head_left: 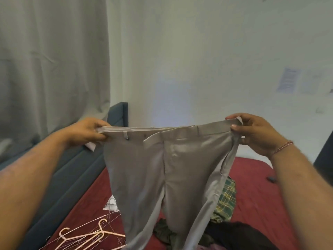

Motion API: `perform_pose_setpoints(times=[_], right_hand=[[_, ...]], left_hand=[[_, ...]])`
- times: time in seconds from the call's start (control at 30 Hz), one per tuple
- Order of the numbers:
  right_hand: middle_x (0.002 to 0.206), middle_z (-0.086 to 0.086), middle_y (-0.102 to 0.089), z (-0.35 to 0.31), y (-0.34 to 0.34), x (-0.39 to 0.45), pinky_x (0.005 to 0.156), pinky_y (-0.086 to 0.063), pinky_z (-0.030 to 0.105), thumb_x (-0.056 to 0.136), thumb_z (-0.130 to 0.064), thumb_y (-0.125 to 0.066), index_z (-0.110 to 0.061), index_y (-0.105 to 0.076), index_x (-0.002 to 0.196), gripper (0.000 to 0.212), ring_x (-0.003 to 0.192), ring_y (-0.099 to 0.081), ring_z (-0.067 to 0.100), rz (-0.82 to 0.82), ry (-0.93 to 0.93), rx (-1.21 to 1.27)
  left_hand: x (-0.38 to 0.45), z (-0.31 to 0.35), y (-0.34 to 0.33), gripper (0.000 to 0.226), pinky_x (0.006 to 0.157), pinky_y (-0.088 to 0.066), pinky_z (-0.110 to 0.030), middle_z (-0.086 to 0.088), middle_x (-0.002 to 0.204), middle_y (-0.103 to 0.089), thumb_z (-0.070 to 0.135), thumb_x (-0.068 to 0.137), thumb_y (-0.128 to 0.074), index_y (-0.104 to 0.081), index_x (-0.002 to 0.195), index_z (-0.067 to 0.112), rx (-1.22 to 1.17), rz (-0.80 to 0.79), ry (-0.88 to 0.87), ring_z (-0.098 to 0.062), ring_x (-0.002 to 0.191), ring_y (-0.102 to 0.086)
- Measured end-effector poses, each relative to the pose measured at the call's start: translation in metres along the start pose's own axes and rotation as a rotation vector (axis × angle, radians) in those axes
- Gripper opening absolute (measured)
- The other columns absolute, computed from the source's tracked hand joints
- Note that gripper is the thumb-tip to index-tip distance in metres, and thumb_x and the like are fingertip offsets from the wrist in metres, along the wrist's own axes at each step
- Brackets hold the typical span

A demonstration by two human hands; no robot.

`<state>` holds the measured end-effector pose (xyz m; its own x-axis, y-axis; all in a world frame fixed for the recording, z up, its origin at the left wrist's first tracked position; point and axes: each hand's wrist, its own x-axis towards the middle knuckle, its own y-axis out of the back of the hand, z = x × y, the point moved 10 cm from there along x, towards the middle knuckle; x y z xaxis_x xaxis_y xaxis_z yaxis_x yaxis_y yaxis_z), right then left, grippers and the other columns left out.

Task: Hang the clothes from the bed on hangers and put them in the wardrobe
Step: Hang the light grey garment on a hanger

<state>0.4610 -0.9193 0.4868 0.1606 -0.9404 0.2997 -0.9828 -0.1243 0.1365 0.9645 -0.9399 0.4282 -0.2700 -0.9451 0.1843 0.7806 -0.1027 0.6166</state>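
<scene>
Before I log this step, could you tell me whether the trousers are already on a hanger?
No, both hands hold the trousers by the waistband; the hangers lie on the bed.

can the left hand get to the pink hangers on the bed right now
Probably not yet. The left hand is in a grip on the waistband of the grey trousers, held up with the right hand. The pink hangers lie uncovered below it, so the path looks free once it lets go.
</scene>
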Motion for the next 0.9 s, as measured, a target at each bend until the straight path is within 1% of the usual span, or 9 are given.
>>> perform_pose_setpoints(times=[0.17, 0.27, 0.37, 0.5, 0.6, 0.7, 0.77, 0.83, 0.9], right_hand=[[0.089, 0.005, -0.073, 0.027, 0.007, 0.005, 0.067, -0.061, 0.028, 0.096, 0.01, -0.053, -0.007, -0.067, 0.109, 0.026, 0.083, -0.07, 0.022, 0.1, -0.077, 0.218], [0.072, 0.007, -0.07, 0.067, 0.003, 0.015, 0.058, -0.056, 0.028, 0.086, 0.016, -0.061, -0.007, -0.068, 0.085, 0.024, 0.077, -0.063, 0.028, 0.311, -0.238, -0.051], [0.077, 0.008, -0.069, 0.079, -0.022, 0.023, 0.072, -0.056, 0.04, 0.062, 0.001, -0.071, -0.011, -0.07, 0.071, 0.015, 0.083, -0.067, 0.029, 0.364, -0.269, -0.187], [0.069, -0.003, -0.067, 0.056, -0.065, 0.028, 0.069, -0.058, 0.039, 0.066, -0.011, -0.069, -0.018, -0.069, 0.07, 0.008, 0.077, -0.067, 0.028, 0.389, -0.182, -0.21], [0.088, 0.001, -0.075, 0.028, -0.101, 0.029, 0.084, -0.062, 0.045, 0.067, -0.019, -0.069, -0.022, -0.074, 0.085, 0.019, 0.088, -0.073, 0.025, 0.384, -0.102, -0.14], [0.099, 0.003, -0.075, -0.009, -0.129, 0.032, 0.087, -0.062, 0.048, 0.074, -0.018, -0.07, -0.023, -0.075, 0.095, 0.022, 0.097, -0.074, 0.028, 0.357, -0.003, -0.032], [0.105, 0.001, -0.073, -0.038, -0.147, 0.029, 0.085, -0.06, 0.044, 0.089, -0.037, -0.071, -0.023, -0.072, 0.102, 0.019, 0.102, -0.071, 0.024, 0.28, 0.041, 0.038], [0.11, -0.002, -0.072, -0.065, -0.16, 0.024, 0.082, -0.058, 0.035, 0.09, -0.06, -0.069, -0.024, -0.067, 0.112, 0.042, 0.102, -0.07, 0.016, 0.169, 0.104, 0.049], [0.112, -0.003, -0.072, -0.081, -0.161, 0.021, 0.081, -0.059, 0.032, 0.085, -0.052, -0.079, -0.029, -0.062, 0.117, 0.043, 0.1, -0.072, 0.013, 0.143, 0.173, -0.029]], left_hand=[[-0.008, -0.019, -0.017, 0.051, 0.068, -0.059, -0.031, -0.018, 0.101, -0.073, 0.022, 0.076, -0.089, -0.072, 0.119, 0.001, -0.635, 0.099, 0.076, -0.023, 0.082, -0.069], [-0.003, -0.04, -0.035, 0.011, 0.069, -0.056, -0.035, -0.022, 0.104, -0.074, 0.009, 0.086, -0.079, -0.073, 0.095, 0.006, -0.64, 0.432, 0.334, -0.025, 0.074, -0.068], [0.002, -0.036, -0.057, 0.019, 0.062, -0.051, -0.034, -0.017, 0.087, -0.067, 0.008, 0.076, -0.085, -0.069, 0.086, 0.011, -0.671, 0.583, 0.468, -0.025, 0.067, -0.061], [0.022, 0.024, -0.084, 0.029, 0.057, -0.037, -0.034, -0.007, 0.063, -0.05, 0.018, 0.067, -0.08, -0.052, 0.061, 0.021, -0.702, 0.497, 0.351, -0.02, 0.061, -0.047], [0.031, 0.085, -0.099, 0.036, 0.05, -0.044, -0.027, -0.006, 0.06, -0.054, 0.016, 0.08, -0.081, -0.048, 0.065, 0.019, -0.684, 0.457, 0.213, -0.019, 0.05, -0.053], [0.031, 0.144, -0.107, 0.033, 0.061, -0.061, -0.04, -0.012, 0.073, -0.064, 0.033, 0.088, -0.082, -0.06, 0.077, 0.012, -0.745, 0.399, 0.068, -0.025, 0.06, -0.067], [0.03, 0.174, -0.111, 0.049, 0.074, -0.064, -0.051, -0.013, 0.084, -0.071, 0.054, 0.094, -0.07, -0.071, 0.094, 0.005, -0.825, 0.302, -0.013, -0.028, 0.072, -0.071], [0.03, 0.191, -0.111, 0.063, 0.082, -0.063, -0.052, -0.011, 0.093, -0.073, 0.065, 0.098, -0.054, -0.076, 0.106, 0.006, -0.857, 0.227, -0.096, -0.027, 0.083, -0.071], [0.025, 0.205, -0.104, 0.061, 0.088, -0.06, -0.047, -0.01, 0.106, -0.076, 0.06, 0.101, -0.042, -0.078, 0.112, 0.012, -0.808, 0.171, -0.214, -0.025, 0.097, -0.072]])
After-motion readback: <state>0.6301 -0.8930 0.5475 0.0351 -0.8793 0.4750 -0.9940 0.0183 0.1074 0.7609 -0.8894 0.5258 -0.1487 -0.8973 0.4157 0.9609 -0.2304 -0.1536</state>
